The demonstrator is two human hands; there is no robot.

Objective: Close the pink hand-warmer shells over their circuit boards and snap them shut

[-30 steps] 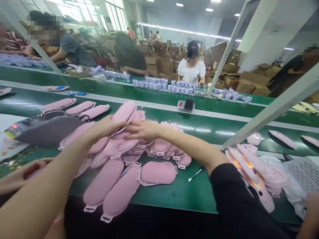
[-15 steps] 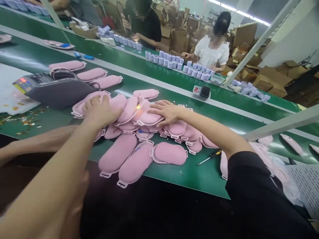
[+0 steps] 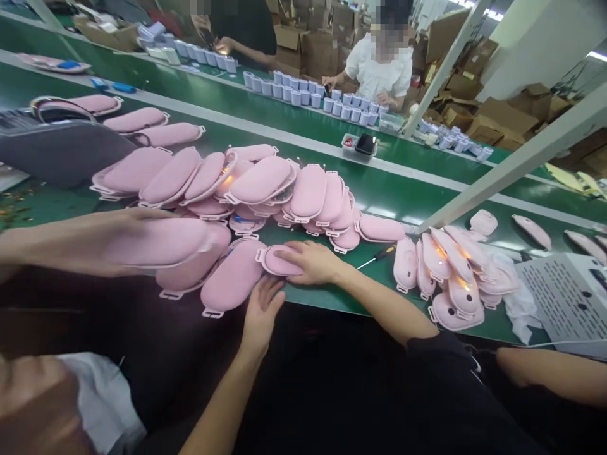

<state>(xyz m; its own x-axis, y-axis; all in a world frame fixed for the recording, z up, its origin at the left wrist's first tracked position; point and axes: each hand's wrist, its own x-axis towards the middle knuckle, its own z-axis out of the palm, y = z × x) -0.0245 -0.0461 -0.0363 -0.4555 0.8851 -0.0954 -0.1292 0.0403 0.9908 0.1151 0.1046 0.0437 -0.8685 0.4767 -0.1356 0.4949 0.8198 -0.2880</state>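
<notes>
Since the earlier frame, both hands have come off the heap towards the worktop's near edge. The left hand [image 3: 264, 298] has its fingers parted, its grip loose and wide, at the near side of the front pink pad [image 3: 274, 265]. The right hand [image 3: 315, 260] lays its fingers over that pad's right end; whether its grip has closed, I cannot tell. Taking that pad as the clock's centre, another pink pad [image 3: 234, 278] lies just beside it at 8 o'clock, and a co-worker's hand [image 3: 123, 221] holds a blurred one at 9. At 3 o'clock are a screwdriver [image 3: 377, 256] and, beyond it, lit pink shells [image 3: 467, 297]. The heap [image 3: 265, 180] fills 10 to 1 o'clock, so much seems left to handle; finished pads cannot be told apart.
</notes>
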